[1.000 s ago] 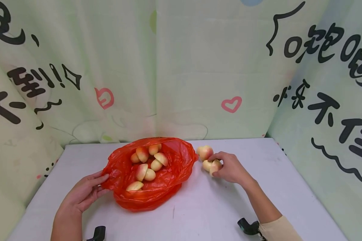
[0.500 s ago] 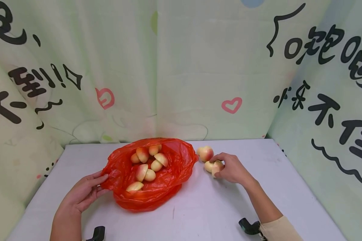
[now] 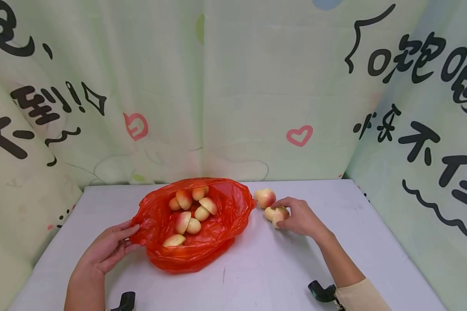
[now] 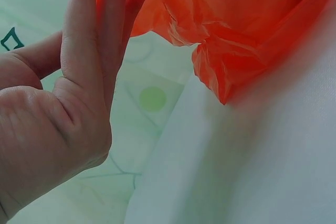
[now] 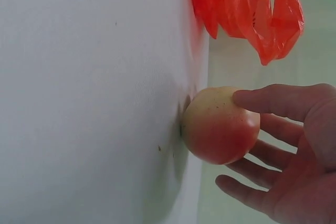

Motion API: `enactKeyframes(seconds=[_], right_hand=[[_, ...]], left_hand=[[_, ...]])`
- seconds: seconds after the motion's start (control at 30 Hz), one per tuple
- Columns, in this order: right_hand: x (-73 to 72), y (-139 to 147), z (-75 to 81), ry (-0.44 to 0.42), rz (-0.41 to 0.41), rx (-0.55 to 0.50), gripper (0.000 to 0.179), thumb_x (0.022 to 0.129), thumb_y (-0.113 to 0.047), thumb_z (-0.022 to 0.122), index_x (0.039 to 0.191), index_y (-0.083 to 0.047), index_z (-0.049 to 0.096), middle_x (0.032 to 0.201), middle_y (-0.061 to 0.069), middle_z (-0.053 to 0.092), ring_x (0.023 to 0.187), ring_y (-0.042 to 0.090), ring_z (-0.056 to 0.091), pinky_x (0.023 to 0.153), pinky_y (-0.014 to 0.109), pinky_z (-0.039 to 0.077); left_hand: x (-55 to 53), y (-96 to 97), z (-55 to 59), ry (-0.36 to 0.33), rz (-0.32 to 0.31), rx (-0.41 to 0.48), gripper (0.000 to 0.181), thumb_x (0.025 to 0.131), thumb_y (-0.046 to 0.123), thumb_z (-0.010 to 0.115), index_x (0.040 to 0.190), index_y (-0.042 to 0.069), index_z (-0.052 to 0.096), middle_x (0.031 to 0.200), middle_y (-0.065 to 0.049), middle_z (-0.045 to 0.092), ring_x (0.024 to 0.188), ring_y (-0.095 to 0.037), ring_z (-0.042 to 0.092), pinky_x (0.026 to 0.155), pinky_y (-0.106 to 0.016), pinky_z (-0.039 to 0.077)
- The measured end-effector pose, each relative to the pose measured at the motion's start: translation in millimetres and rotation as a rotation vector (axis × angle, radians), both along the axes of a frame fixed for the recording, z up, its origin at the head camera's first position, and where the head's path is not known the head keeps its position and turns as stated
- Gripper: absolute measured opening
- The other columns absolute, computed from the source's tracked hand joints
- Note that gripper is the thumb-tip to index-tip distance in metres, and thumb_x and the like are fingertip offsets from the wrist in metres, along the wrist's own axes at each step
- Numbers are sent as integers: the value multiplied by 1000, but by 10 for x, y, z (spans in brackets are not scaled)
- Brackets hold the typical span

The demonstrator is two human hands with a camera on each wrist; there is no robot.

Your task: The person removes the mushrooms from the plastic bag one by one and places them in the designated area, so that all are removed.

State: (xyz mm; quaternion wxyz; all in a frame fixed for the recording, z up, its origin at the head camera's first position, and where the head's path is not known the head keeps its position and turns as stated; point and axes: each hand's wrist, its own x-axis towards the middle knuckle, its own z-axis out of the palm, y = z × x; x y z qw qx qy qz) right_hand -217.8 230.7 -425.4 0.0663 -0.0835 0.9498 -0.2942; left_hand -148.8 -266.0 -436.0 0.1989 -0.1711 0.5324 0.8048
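On the left, my left hand [image 3: 108,247] pinches the gathered side of a red plastic bag [image 3: 233,220] between thumb and fingers. The bag lies with its mouth spread wide, and several mushrooms [image 3: 183,221] with cream stems and blushed caps sit inside. To the bag's right, my right hand [image 3: 301,218] holds another mushroom [image 3: 279,216] by thumb and fingertips. In the right wrist view that mushroom's rounded red-and-yellow cap [image 5: 218,129] shows close to the tabletop. One more mushroom [image 3: 265,198] lies just behind it, near the bag's edge.
A white-covered table [image 3: 233,289] bears everything. Behind it and at both sides hang pale green curtains [image 3: 241,86] with black lettering and pink hearts. Black devices [image 3: 322,292] are worn at both wrists.
My right hand and its mushroom have shifted slightly right, a little away from the mushroom behind. My left hand and the bag stay where they were.
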Motion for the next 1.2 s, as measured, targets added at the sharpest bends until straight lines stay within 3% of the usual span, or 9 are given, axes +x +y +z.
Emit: enactKeyframes(seconds=[0.17, 0.47, 0.67, 0.83, 1.07, 1.2], right_hand=[[22, 13, -7, 22, 18, -3, 43, 83, -10, 84, 124, -7, 72, 128, 16, 68, 112, 32, 59, 90, 48, 58], [25, 35, -23, 44, 27, -9, 48, 84, -12, 83, 129, -6, 70, 126, 15, 68, 112, 33, 59, 90, 50, 59], [28, 25, -17, 33, 24, -22, 48, 85, -11, 82, 131, -7, 69, 132, 17, 66, 122, 39, 59, 95, 54, 59], [34, 11, 32, 45, 29, -26, 51, 85, -14, 83, 134, -6, 67, 135, 19, 65, 129, 44, 56, 99, 59, 57], [38, 36, 82, 89, 21, -32, 50, 86, -16, 83, 133, -5, 67, 136, 19, 66, 129, 42, 57, 101, 61, 55], [39, 38, 93, 97, 18, -39, 51, 87, -17, 83, 134, -5, 67, 137, 20, 66, 129, 43, 56, 100, 62, 55]], left_hand=[[5, -3, -3, 3, -3, -1, 47, 102, 22, 68, 147, 20, 56, 114, 6, 74, 106, -16, 75, 97, -34, 60], [6, -3, 0, 5, -7, -1, 41, 103, 22, 67, 144, 22, 60, 114, 6, 74, 106, -15, 74, 96, -33, 61], [4, -1, -7, 6, -12, -10, 48, 103, 23, 67, 149, 21, 55, 114, 6, 74, 106, -14, 74, 96, -32, 61], [6, -2, 0, 12, -17, -13, 40, 103, 23, 66, 143, 22, 60, 114, 6, 74, 105, -14, 74, 95, -32, 61], [1, 25, 10, 5, -25, -34, 68, 103, 24, 68, 162, 14, 36, 114, 6, 73, 106, -14, 74, 96, -32, 60], [-1, 29, 15, 4, -24, -41, 71, 103, 24, 68, 163, 12, 32, 114, 6, 73, 105, -14, 74, 96, -32, 61]])
